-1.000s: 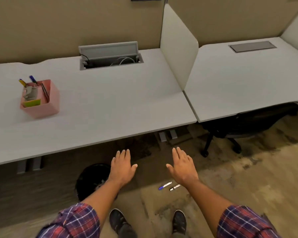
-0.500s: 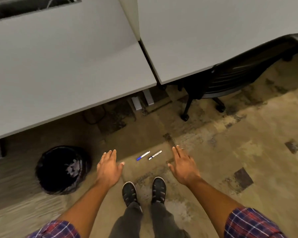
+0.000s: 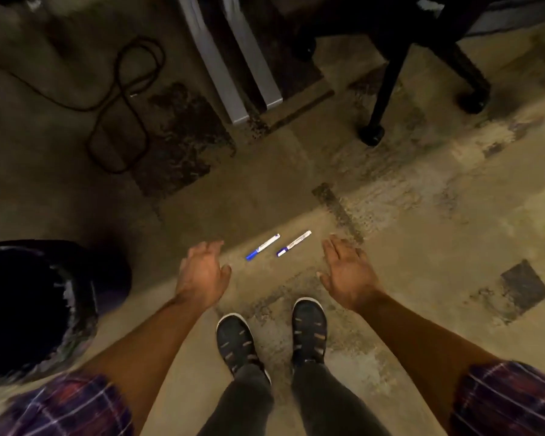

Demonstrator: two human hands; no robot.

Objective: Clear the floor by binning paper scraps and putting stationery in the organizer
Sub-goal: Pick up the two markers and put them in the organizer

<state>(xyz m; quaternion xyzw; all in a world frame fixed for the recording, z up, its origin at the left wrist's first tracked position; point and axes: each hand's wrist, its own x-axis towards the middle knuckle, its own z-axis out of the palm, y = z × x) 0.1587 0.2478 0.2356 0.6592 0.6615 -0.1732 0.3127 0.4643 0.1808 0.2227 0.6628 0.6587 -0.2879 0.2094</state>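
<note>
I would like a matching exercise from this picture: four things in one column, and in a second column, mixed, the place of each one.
Things:
1. bin
2. pen with the blue cap
3. coiled black cable
4. chair base

Places:
A. upper right, castors on the floor
B. far left, beside the left arm
C. upper left, lying in loops
D. on the floor between the left hand and right hand

Pairs: 1-B, 2-D, 3-C, 4-A
</note>
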